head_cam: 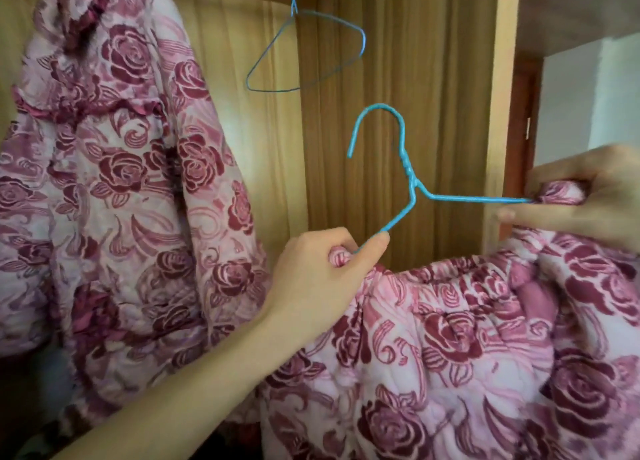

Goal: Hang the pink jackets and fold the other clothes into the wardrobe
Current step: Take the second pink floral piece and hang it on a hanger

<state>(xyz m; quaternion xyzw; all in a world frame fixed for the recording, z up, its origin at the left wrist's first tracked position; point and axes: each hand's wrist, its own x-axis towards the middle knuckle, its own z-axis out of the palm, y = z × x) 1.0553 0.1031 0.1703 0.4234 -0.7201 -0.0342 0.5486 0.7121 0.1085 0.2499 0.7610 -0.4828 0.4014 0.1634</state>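
Note:
One pink rose-patterned jacket point(114, 182) hangs inside the wardrobe at the left. A second pink rose-patterned jacket point(467, 348) droops at the lower right, held up on a blue wire hanger point(408, 179) whose hook points up and left. My left hand point(322, 269) pinches the hanger's left arm together with a bunch of the jacket's fabric. My right hand point(588, 196) grips the hanger's right arm and the fabric there. The hanger's lower bar is hidden inside the jacket.
An empty blue wire hanger point(304, 54) hangs from above at the top centre. The wardrobe's wooden back panel point(398, 96) lies behind, and its side panel point(498, 113) stands at the right. A doorway and pale wall point(581, 92) show beyond.

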